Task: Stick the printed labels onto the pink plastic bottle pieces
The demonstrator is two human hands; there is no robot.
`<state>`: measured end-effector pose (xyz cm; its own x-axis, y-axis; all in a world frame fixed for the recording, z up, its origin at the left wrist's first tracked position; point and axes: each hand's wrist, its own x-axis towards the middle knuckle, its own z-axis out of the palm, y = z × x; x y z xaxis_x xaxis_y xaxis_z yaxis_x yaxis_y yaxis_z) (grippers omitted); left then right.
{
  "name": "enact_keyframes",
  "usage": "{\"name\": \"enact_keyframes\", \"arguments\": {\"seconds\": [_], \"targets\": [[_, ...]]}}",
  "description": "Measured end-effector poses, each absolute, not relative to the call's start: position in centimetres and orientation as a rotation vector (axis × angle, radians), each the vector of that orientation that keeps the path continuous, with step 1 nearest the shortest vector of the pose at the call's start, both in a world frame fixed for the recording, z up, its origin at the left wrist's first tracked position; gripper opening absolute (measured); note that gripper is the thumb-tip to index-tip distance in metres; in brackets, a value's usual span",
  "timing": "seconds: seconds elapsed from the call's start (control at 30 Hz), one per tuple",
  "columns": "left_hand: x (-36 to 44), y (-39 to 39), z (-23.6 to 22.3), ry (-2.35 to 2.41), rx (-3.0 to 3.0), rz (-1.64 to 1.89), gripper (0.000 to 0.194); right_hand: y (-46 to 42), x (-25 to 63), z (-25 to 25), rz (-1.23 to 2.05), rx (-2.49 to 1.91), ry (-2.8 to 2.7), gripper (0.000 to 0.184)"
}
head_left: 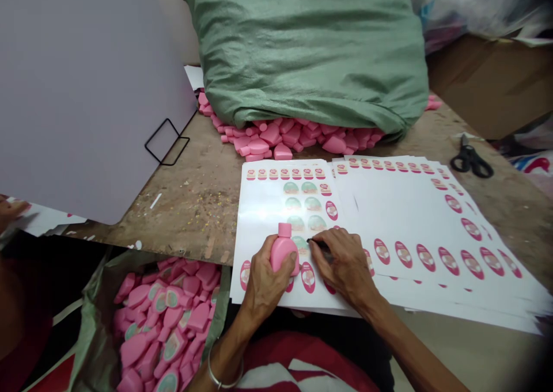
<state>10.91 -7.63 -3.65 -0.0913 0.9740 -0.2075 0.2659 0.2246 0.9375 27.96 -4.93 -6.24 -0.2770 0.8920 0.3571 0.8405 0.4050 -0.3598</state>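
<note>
My left hand [268, 282] is wrapped round a small pink plastic bottle [283, 252], its cap pointing away from me. The bottle is held over the near edge of a white sticker sheet [263, 208]. My right hand [341, 262] is closed in a pinch at the sheet, just right of the bottle. A small dark tip shows at its fingertips, too little to name. Right by those fingers lies a green dome-shaped sticker [299, 246]; more of these run up the sheet in two columns. Small red-and-pink stickers line the sheet's edges.
A stack of sheets [389, 208] with edge stickers spreads to the right, near black scissors [470, 160]. A green sack [311, 52] spills pink bottles [259, 144] at the back. Below left, another sack holds labelled bottles [173, 317]. A grey panel [82, 81] and another person's hand [11, 212] are left.
</note>
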Motion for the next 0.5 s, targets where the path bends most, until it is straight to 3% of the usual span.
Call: {"name": "enact_keyframes", "arguments": {"seconds": [0.27,0.5], "targets": [[10.8,-7.5,-4.0,1.497,1.145,0.988,0.033,-5.2,27.9,-6.1,0.202,-1.37,-2.016,0.013],[10.7,-8.1,-3.1,1.168,0.601,1.102,0.056,-5.4,28.3,-3.2,0.939,-1.519,-1.5,0.025]]}}
